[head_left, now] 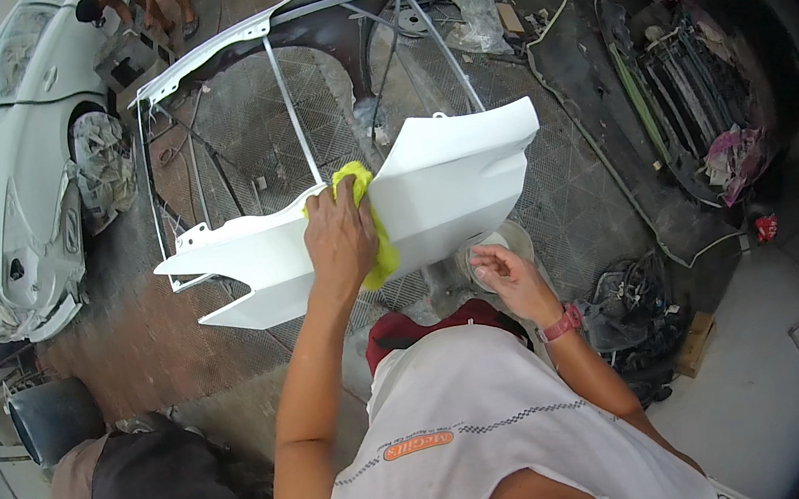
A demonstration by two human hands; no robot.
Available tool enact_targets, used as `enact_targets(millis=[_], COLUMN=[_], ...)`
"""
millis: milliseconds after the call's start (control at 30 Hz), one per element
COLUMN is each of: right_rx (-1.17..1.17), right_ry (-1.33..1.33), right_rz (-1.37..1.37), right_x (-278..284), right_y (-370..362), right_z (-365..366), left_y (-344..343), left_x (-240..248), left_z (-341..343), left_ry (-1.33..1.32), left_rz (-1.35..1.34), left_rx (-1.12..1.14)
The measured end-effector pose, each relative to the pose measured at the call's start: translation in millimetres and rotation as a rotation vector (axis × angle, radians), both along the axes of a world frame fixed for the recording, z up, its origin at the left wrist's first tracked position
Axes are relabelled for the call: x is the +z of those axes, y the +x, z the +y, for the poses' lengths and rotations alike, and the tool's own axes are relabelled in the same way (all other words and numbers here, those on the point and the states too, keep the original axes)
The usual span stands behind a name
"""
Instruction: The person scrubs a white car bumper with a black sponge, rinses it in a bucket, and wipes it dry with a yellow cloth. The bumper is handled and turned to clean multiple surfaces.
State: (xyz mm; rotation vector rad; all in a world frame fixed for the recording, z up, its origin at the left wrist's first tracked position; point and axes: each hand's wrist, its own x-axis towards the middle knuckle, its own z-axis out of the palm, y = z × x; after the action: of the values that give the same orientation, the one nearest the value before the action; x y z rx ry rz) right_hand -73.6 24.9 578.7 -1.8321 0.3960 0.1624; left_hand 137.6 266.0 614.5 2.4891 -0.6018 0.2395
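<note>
A white car fender lies across a metal frame stand in front of me. My left hand is closed on a bright yellow-green cloth, pressing it against the fender near the wheel-arch edge. Part of the cloth is hidden under my fingers. My right hand hangs in front of my body, just off the fender's lower edge. Its fingers are loosely bent and apart, with nothing seen in them. Below and behind that hand stands a pale round bucket, partly covered by the fender.
A second white fender hangs on the stand's far side. At left is a white car with a plastic-wrapped wheel; a person crouches beyond it. Car parts lie at right. Tangled black parts sit beside a cardboard box.
</note>
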Motion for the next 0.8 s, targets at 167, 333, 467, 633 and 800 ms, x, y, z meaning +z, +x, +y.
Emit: enact_targets(millis=[167,333,467,633,800], right_rx=[-0.020,0.116,0.059,-0.265,-0.323], right_ry=[0.081,0.115,0.109,-0.165,-0.163], right_rz=[-0.039,-0.159,-0.186,-0.849,-0.868], right_x=[-1,14,44,79,96], right_y=[9,26,41,64,91], right_z=[-22,-41,-54,-63,-74], left_y=[39,98,96,4,-76], left_x=[3,10,38,80,67], left_z=[-46,-87,-144,-175,-118], left_ry=[-0.124,-0.229,-0.417,-0.796,-0.810], left_rz=[0.327,0.538,0.406,0.796,0.772], left_rx=[-0.021,-0.049,-0.076,-0.590,-0.566])
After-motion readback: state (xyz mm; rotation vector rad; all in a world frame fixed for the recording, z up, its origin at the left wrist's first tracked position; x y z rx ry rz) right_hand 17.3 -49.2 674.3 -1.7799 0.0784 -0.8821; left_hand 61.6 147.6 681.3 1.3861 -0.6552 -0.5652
